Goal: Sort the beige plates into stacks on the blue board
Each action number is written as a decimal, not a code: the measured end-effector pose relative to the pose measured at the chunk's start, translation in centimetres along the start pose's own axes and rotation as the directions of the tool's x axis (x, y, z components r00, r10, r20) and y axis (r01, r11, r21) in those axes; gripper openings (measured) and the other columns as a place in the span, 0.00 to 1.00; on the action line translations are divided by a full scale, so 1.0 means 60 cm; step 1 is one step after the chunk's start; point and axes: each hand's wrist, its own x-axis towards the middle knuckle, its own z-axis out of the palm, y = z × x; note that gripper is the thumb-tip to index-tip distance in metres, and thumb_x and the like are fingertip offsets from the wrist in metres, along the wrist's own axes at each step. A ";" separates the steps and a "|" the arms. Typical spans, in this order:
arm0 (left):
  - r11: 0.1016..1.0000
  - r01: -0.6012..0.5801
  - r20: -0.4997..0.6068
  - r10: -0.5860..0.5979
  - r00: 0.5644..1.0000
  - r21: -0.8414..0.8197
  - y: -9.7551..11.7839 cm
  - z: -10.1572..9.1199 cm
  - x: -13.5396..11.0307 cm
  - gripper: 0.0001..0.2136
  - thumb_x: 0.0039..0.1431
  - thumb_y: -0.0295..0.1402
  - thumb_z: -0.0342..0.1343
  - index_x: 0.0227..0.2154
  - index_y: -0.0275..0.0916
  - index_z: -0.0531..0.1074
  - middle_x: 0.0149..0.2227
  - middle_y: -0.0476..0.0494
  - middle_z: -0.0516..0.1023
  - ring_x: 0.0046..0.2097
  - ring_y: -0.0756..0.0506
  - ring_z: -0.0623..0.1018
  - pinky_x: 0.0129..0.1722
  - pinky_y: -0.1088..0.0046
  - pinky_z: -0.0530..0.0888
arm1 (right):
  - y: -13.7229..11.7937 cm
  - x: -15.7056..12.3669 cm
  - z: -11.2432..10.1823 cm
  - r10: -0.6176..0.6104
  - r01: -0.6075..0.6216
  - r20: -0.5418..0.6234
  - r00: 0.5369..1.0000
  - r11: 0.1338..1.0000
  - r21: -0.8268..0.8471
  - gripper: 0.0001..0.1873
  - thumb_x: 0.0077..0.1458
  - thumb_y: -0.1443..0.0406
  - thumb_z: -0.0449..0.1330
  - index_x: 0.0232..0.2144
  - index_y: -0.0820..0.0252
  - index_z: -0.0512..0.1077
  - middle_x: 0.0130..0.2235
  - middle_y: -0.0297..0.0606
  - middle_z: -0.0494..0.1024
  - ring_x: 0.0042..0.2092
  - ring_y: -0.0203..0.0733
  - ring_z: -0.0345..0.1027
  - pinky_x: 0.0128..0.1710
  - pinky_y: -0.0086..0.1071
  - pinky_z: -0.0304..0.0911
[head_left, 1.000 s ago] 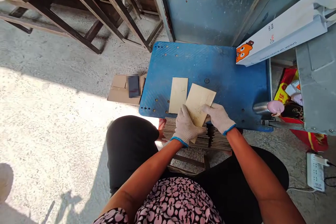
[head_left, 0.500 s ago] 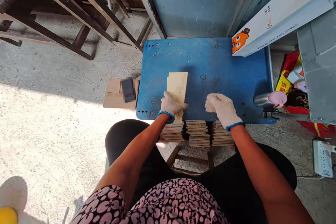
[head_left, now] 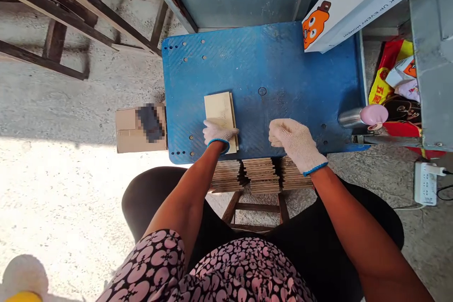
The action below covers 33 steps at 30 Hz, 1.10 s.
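Two pale thin wooden boards [head_left: 219,109] lie one on the other on the blue platform [head_left: 283,71]. My left hand [head_left: 217,134], in a white knit glove, grips their near end with curled fingers. My right hand [head_left: 293,140], gloved too, rests on the platform to the right as a loose fist, and nothing shows in it. Three stacks of thin wooden pieces [head_left: 261,174] sit just under my hands on a small wooden stool [head_left: 256,208] between my knees.
A white paper bag with an orange cartoon figure [head_left: 350,4] leans at the platform's far right. A metal flask with a pink cap [head_left: 366,116], red and yellow packets [head_left: 387,80] and a power strip [head_left: 424,183] lie to the right. A cardboard box [head_left: 129,130] sits on the concrete at left, with wooden frames [head_left: 71,9] behind it.
The tilted board that both hands held was laid on the board at the left. My right hand let go and drew back to the right. The view shifted downward.
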 end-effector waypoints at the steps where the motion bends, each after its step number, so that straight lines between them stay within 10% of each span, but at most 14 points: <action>1: 1.000 0.017 -0.014 -0.017 1.000 0.003 0.002 0.003 -0.001 0.63 0.31 0.51 0.69 0.65 0.31 0.38 0.58 0.21 0.61 0.58 0.28 0.69 0.52 0.53 0.71 | 0.000 -0.001 -0.002 0.001 -0.001 0.006 1.000 0.999 -0.053 0.13 0.52 0.55 0.58 0.33 0.58 0.72 0.28 0.34 0.71 0.31 0.37 0.67 0.32 0.32 0.67; 33: 0.995 0.093 -0.057 -0.091 0.994 0.024 0.020 0.025 0.003 0.62 0.30 0.50 0.70 0.66 0.35 0.40 0.61 0.25 0.59 0.61 0.29 0.63 0.56 0.52 0.67 | 0.001 -0.003 -0.004 -0.079 0.104 0.076 0.994 0.902 -0.420 0.15 0.57 0.54 0.53 0.30 0.54 0.73 0.32 0.36 0.75 0.34 0.41 0.65 0.35 0.35 0.61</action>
